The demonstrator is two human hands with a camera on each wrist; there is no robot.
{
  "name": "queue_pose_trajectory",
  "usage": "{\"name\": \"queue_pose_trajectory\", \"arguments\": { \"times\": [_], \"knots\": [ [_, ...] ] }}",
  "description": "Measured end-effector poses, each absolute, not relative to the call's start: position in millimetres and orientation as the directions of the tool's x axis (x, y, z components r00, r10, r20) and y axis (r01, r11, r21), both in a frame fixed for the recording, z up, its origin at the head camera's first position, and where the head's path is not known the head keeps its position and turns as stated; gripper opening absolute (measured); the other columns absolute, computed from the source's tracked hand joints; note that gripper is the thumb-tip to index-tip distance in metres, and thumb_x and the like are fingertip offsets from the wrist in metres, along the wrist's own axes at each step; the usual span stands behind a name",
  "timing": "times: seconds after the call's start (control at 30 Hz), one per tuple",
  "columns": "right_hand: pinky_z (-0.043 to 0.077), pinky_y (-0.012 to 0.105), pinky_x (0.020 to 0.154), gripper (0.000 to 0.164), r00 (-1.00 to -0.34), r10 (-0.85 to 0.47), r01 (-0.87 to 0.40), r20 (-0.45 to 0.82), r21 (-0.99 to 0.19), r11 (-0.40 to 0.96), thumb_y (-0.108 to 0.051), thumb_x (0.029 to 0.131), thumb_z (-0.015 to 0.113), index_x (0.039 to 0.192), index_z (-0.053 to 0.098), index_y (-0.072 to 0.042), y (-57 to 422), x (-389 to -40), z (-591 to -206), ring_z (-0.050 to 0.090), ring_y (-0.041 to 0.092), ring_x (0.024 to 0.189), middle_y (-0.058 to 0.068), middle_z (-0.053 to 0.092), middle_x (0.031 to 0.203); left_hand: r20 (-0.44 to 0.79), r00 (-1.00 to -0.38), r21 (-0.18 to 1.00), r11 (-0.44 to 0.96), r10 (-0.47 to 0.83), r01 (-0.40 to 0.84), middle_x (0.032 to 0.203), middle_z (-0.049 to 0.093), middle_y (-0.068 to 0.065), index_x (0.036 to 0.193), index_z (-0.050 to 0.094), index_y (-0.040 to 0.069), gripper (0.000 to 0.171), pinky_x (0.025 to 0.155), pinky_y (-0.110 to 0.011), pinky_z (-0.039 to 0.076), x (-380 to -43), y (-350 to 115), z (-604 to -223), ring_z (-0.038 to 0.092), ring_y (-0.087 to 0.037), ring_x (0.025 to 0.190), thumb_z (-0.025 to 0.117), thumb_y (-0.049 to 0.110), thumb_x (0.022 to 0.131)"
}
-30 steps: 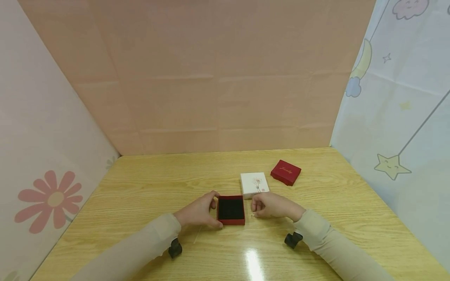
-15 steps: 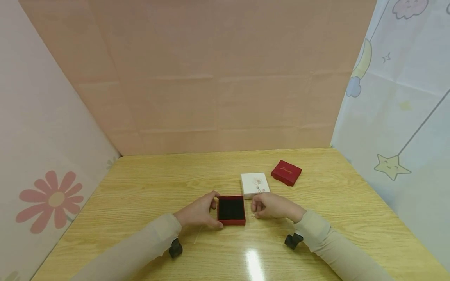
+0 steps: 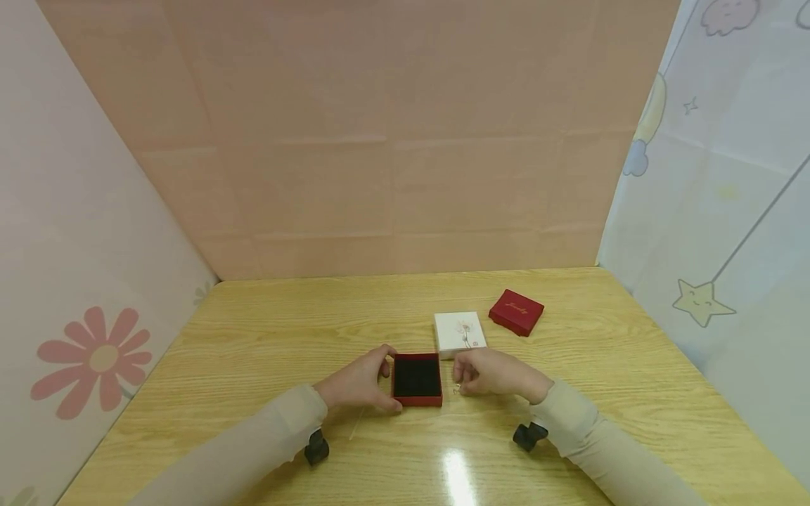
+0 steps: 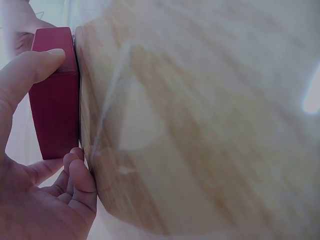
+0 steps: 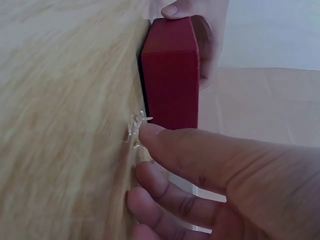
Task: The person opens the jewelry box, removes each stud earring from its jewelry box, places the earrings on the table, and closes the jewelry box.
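An uncovered red jewelry box (image 3: pixel 418 402) with a black pad inside stands on the wooden table. My left hand (image 3: pixel 361 381) grips its left side, the thumb at the near edge and fingers at the far edge. The same box (image 4: pixel 55 110) shows side-on in the left wrist view. Just right of it, my right hand (image 3: pixel 493 372) is low at the table, fingers curled. Its thumb and fingertips pinch a small, shiny, pale-gold piece of jewelry (image 5: pixel 136 131), too small and blurred to tell its kind.
Behind the right hand lies a white box (image 3: pixel 457 332) with a flower print. Farther back and to the right is a dark red lid (image 3: pixel 516 312) with gold lettering. A thin clear strip (image 3: pixel 356 423) lies near the left wrist.
Both hands and the red box keep their places. The small jewelry piece has shifted very slightly at the right fingertips and shows a little more.
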State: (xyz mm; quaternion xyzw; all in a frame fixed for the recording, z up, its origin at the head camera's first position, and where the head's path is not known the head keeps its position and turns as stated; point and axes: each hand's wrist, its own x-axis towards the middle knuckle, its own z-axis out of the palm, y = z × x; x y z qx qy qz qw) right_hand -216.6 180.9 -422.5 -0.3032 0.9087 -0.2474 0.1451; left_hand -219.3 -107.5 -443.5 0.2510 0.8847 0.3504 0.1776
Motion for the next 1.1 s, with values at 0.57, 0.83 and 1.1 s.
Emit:
{"name": "queue_pose_trajectory", "arguments": {
  "times": [0.57, 0.83, 1.1],
  "knots": [
    [0.050, 0.023, 0.070, 0.013, -0.770, -0.633, -0.492, -0.080, -0.558, 0.669, -0.011, 0.087, 0.071, 0.095, 0.061, -0.011, 180, -215, -404, 0.059, 0.008, 0.076, -0.008, 0.060, 0.086, -0.136, -0.808, 0.711, 0.624, 0.573, 0.323, 0.100, 0.052, -0.005, 0.133, 0.042, 0.007, 0.084, 0.076, -0.033, 0.043, -219, -107, -442, 0.048, -0.019, 0.089, 0.088, 0.031, 0.067],
    [0.049, 0.023, 0.069, 0.013, -0.766, -0.638, -0.490, -0.078, -0.571, 0.659, -0.012, 0.087, 0.071, 0.095, 0.062, -0.010, 180, -216, -404, 0.058, 0.007, 0.078, -0.007, 0.061, 0.085, -0.128, -0.806, 0.791, 0.549, 0.578, 0.268, 0.114, 0.052, -0.007, 0.135, 0.040, 0.008, 0.082, 0.073, -0.031, 0.047, -225, -115, -443, 0.053, -0.017, 0.085, 0.086, 0.029, 0.071],
    [0.048, 0.023, 0.069, 0.013, -0.762, -0.643, -0.498, -0.070, -0.573, 0.652, -0.013, 0.087, 0.071, 0.095, 0.061, -0.011, 181, -218, -406, 0.057, 0.007, 0.078, -0.007, 0.060, 0.085, -0.096, -0.825, 0.941, 0.322, 0.557, 0.108, 0.127, 0.046, -0.013, 0.137, 0.036, 0.012, 0.075, 0.085, -0.034, 0.050, -234, -123, -420, 0.058, -0.021, 0.100, 0.081, 0.021, 0.078]
  ]
}}
